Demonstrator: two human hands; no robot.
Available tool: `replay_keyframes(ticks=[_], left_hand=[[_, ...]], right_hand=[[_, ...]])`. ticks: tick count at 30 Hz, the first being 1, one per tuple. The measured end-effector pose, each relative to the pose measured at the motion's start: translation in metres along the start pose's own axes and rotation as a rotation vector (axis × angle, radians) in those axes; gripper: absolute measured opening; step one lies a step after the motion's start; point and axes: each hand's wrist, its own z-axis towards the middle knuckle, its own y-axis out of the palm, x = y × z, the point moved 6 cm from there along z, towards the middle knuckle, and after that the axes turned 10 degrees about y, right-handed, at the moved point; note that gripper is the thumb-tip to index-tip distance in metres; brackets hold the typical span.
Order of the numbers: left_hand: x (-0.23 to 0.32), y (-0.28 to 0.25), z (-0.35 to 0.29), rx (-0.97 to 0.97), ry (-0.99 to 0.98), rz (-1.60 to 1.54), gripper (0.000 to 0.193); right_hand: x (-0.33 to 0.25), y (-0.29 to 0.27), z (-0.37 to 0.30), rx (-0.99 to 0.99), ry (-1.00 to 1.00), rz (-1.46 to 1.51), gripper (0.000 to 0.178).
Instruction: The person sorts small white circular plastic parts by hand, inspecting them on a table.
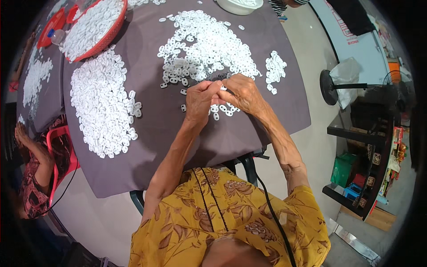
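L hand (199, 101) & R hand (243, 94) meet, pinching sm. white pc. (223, 88) btwn fingertips, nearer R; long axis n/d, mostly hidden. Main white pile (209, 44) directly beyond, on desk (287, 111).

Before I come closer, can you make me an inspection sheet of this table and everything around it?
Surface: grey-brown tablecloth.
Job's things: small white two-holed pieces, in a far pile, a left pile and a small right pile.
Clutter: heaped red basket, clear bottle with a blue cap, white bowl.
Grips: left grip and right grip meet at a white piece; which one holds it is unclear.
Cables: black cable over the yellow top.
Surroundings: another person's arm and red chair at left; dark shelf unit at right.
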Motion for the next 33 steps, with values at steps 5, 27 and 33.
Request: replay_keyframes(ticks=[5, 27, 33], left_hand=[[0.001, -0.001, 0.000, -0.008, 0.007, 0.001, 0.023], [0.012, -0.007, -0.002, -0.155, 0.115, 0.188, 0.017], [0.008, -0.006, -0.003, -0.200, 0.154, 0.285, 0.015]], right_hand=[[0.001, 0.002, -0.001, 0.005, -0.004, -0.009, 0.017], [0.013, 0.006, -0.025, -0.105, 0.611, 0.389, 0.021], [0.019, 0.006, -0.034, -0.147, 0.771, 0.475, 0.017]])
